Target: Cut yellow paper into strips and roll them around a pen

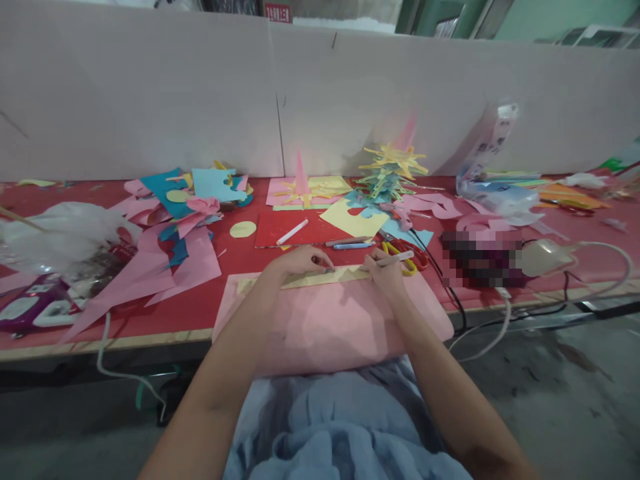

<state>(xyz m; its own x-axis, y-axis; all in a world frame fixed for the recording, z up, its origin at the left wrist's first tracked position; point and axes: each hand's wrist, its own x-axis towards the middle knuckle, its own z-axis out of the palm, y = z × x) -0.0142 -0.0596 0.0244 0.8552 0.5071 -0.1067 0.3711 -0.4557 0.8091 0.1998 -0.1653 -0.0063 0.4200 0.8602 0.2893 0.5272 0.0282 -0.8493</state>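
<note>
Left hand point(299, 261) lies flat, fingers pressed down on a yellowish ruler point(305, 277) that runs left-right along the far edge of a big pink paper sheet point(325, 323). Right hand point(386, 269) pinches a white pen point(397, 259) at the ruler's right end, tip at the ruler edge; the exact contact point is too blurred to confirm. The pink sheet sits on the red tabletop point(220, 297), its near part hanging over the tabletop's front edge toward the person's lap. Just beyond the right hand: scissors with yellow and red handles point(406, 256), close to the pen. Beyond the ruler, a red cutting mat point(273, 230) carries a white stick-like marker point(293, 232), two more pens point(353, 243) and a yellow paper piece with a cut-out point(354, 219). A yellow paper disc point(243, 229) lies just left of the mat. Further back at centre: a pink paper cone point(301, 175) upright on pink and yellow sheets, and to its right a stacked paper tree with a yellow star top point(389, 170). Left side: a heap of pink and blue paper offcuts point(175, 220), a crumpled clear plastic bag point(65, 233), and a purple-white device point(30, 303) near the tabletop's front edge. Right side: a clear packet leaning on the white partition wall point(487, 143), and black and white cables point(480, 313) running off the front edge.
</note>
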